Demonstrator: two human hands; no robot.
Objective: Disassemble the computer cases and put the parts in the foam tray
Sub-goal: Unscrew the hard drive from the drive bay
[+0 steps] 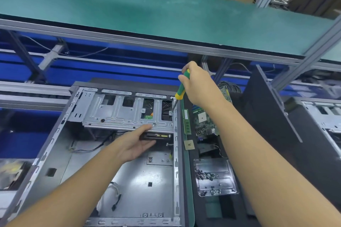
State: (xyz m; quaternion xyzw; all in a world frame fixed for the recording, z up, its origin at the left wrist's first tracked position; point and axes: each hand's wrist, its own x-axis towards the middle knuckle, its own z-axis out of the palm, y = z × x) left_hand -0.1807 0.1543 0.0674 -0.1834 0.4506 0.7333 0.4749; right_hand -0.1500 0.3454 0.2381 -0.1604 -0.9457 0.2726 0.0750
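An open grey computer case lies flat in front of me, with a metal drive cage across its far end. My right hand grips a green and yellow screwdriver whose tip rests on a screw at the cage's right edge. My left hand reaches under the cage and holds a black drive from below. To the right lies the black foam tray holding a motherboard, a memory stick, a processor chip and a small fan part.
A clear plastic tray with several dark screws sits on the foam. Loose cables lie inside the case. A dark side panel leans at the right beside another open case. A green shelf hangs overhead.
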